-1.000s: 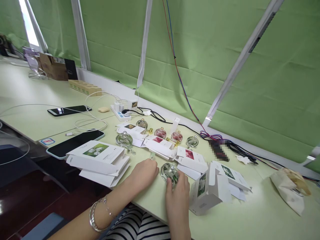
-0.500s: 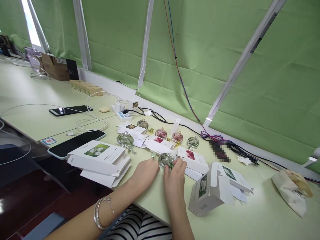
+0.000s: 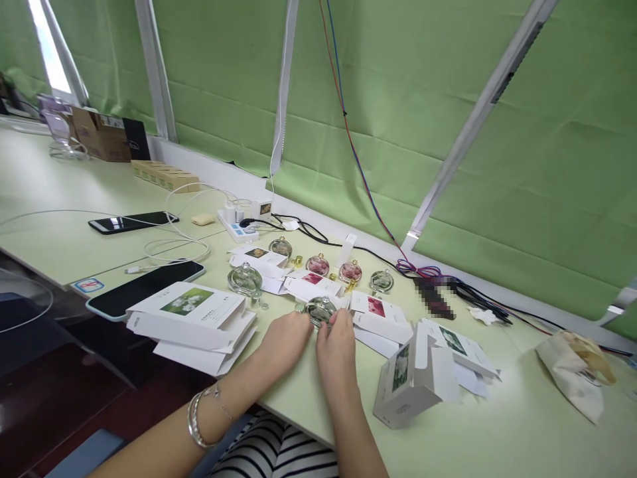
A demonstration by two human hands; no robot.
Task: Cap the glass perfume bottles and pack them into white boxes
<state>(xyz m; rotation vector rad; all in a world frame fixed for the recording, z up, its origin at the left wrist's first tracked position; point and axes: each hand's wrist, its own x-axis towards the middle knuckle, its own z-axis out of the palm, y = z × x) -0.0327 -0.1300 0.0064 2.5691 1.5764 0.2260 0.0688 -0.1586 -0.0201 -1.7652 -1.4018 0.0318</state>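
Observation:
My right hand (image 3: 338, 348) has its thumb and fingers closed on the edge of a round, flat glass bottle (image 3: 320, 309) with dark green and whitish contents. On the other side of it my left hand (image 3: 284, 342) is curled shut, close against the bottle; its fingertips are hidden. A small greenish cap (image 3: 299, 307) shows just beyond the left knuckles. Farther back on the table are similar round bottles: a green one (image 3: 245, 279), a red one (image 3: 350, 271) and several others. Small gold caps (image 3: 297, 261) lie among them.
Flattened white cartons with flower pictures (image 3: 189, 307) lie left of my hands. To the right stands an opened white box (image 3: 409, 382). Phones (image 3: 144, 289), a power strip (image 3: 236, 227), cables and a cloth pouch (image 3: 572, 372) are also on the table (image 3: 497, 438).
My right hand and the bottle have shifted slightly left and away from me, nearer to my left hand. The whole view has also moved a little.

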